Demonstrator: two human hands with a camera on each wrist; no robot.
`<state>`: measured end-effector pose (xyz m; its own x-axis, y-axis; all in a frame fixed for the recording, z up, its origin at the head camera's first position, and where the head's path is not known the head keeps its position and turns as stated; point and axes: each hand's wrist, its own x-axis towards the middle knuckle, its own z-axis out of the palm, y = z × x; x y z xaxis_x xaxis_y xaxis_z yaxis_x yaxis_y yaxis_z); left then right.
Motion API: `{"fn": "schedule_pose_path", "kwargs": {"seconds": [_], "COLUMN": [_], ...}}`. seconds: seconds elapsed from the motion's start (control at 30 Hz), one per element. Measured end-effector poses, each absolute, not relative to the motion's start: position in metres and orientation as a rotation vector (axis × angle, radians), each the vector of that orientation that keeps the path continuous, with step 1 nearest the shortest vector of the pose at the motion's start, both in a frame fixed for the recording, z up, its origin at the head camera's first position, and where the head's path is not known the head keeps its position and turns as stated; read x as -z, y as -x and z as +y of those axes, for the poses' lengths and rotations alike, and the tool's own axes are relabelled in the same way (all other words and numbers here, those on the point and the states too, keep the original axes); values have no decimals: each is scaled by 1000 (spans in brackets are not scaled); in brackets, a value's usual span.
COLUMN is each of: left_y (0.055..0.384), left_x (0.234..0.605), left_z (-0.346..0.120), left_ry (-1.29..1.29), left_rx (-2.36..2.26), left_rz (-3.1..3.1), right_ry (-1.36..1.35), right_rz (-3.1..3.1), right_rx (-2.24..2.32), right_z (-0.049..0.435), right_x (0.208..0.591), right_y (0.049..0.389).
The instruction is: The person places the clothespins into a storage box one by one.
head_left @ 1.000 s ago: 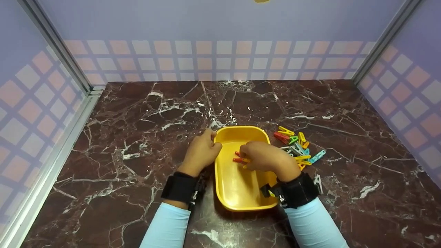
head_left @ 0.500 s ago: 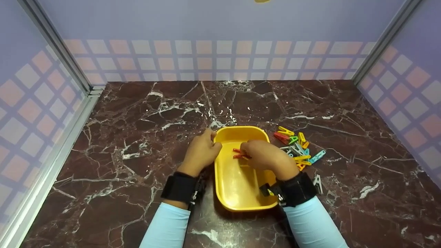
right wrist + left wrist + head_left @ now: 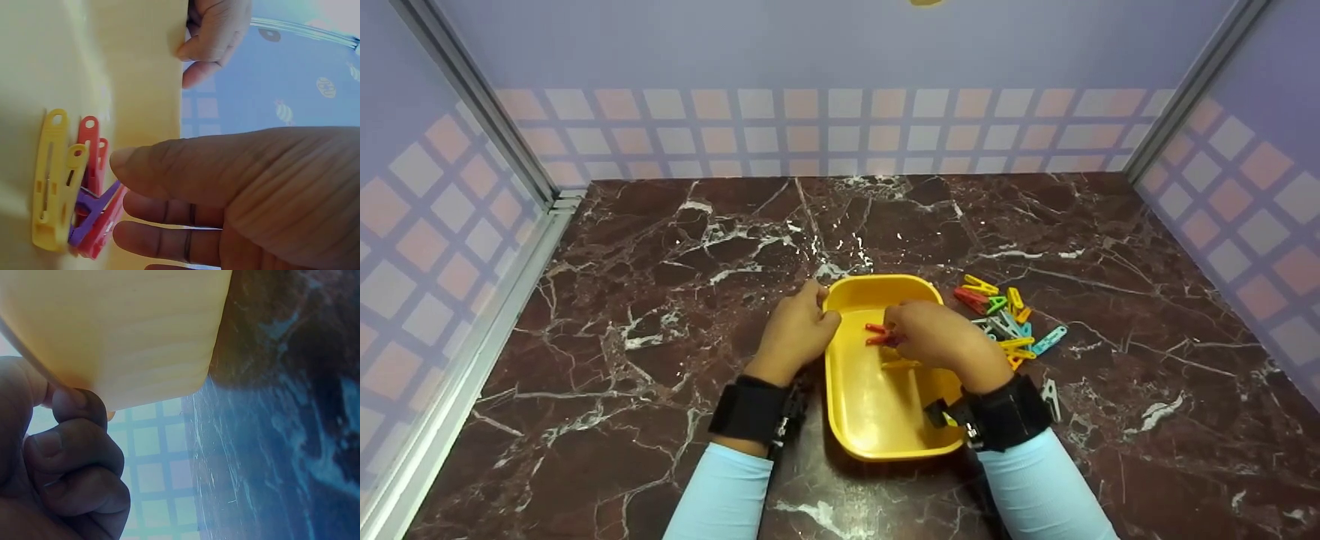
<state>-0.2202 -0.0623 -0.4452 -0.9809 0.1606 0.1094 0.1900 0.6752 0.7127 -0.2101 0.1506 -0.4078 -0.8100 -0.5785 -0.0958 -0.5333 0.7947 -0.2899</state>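
Observation:
A yellow plastic tray [image 3: 866,405] lies on the marble-patterned tabletop. My left hand [image 3: 795,326] pinches its left rim between thumb and curled index finger; the left wrist view shows this hand [image 3: 73,455] from below. Inside the tray, my right hand [image 3: 937,337] is over a few clothespins. In the right wrist view, a yellow clothespin [image 3: 49,185], a red clothespin [image 3: 89,140] and a purple clothespin [image 3: 90,214] lie together just beyond the fingertips. The thumb and fingers of the right hand [image 3: 225,191] are nearly straight and apart, with nothing visibly pinched between them.
Right of the tray lies a loose pile of clothespins [image 3: 1009,324] in several colours. A single pale clothespin [image 3: 1051,400] lies nearer, beside the right wrist strap. Tiled-pattern panels [image 3: 847,135] enclose the back and both sides of the tabletop [image 3: 660,375].
The red clothespin under my right fingers has turned slightly, and a yellow clothespin now shows lying on the tray floor. My right hand has shifted slightly away from me; the left keeps its hold.

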Motion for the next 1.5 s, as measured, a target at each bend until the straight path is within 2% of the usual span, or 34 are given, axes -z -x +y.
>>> {"fn": "schedule_pose_path", "kwargs": {"seconds": [0.47, 0.83, 1.27, 1.5], "left_y": [222, 221, 221, 221], "left_x": [447, 450, 448, 450], "left_z": [-62, -63, -63, -64], "left_ry": [293, 312, 327, 334], "left_rx": [1198, 1192, 1230, 1230], "left_rz": [-2834, -2807, -2806, -2797], "right_ry": [843, 585, 330, 360], "right_rz": [2922, 2905, 2806, 2761], "right_rx": [529, 725, 624, 572], "right_z": [184, 218, 249, 249], "right_x": [377, 384, 405, 419], "right_y": [202, 212, 224, 233]}}
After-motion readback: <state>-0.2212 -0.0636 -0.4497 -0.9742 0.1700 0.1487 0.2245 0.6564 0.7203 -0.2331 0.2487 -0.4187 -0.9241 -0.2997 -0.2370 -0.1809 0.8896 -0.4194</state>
